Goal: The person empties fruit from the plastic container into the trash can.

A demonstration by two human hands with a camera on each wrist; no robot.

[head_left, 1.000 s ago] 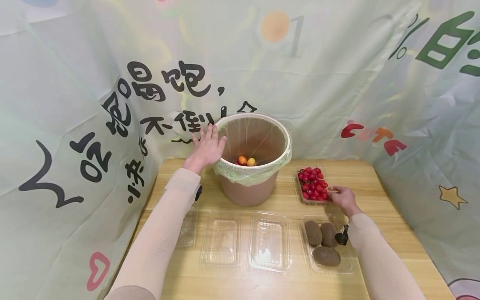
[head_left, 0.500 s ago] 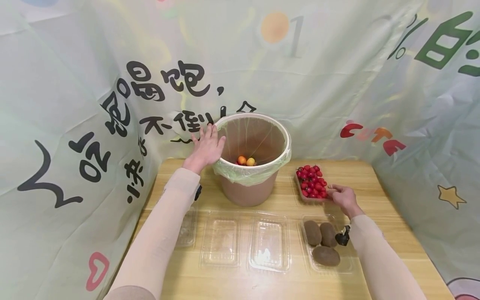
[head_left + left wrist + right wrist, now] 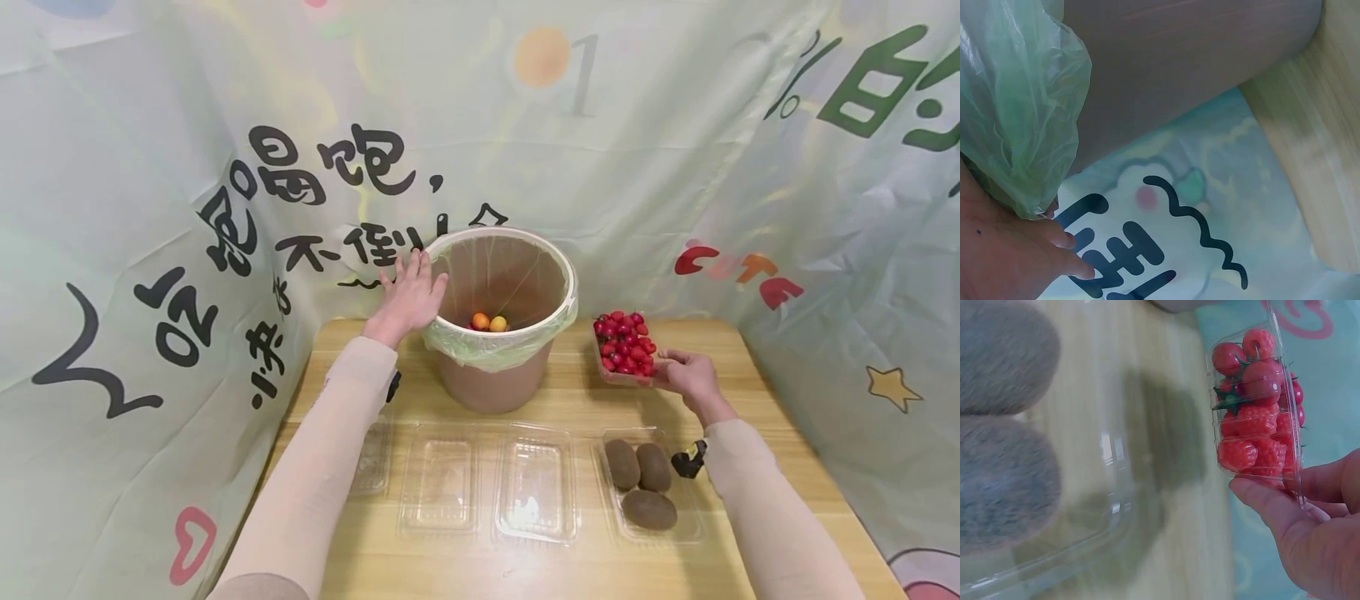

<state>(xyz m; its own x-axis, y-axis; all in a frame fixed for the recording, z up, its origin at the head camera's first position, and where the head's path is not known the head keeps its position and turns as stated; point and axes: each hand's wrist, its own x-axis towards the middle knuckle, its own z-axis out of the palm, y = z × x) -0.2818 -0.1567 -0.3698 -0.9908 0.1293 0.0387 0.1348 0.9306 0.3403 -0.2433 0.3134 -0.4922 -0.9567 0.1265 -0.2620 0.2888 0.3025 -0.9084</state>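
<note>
My left hand lies with spread, straight fingers on the left rim of a brown bin. A pale green plastic liner folds over that rim and hangs beside the hand in the left wrist view. With thumb and fingers, my right hand pinches the near right edge of a clear plastic box. Raspberries and cherry tomatoes, some with green stems, fill the box. It is tilted slightly, and its shadow falls on the table apart from it.
An orange fruit and a yellow one show inside the bin. Clear plastic trays stand in a row along the wooden table; the rightmost holds three kiwis. Printed cloth walls enclose the table.
My right hand has raised the box of red fruit off the table, its near side rising in view. The left hand has stayed on the bin rim.
</note>
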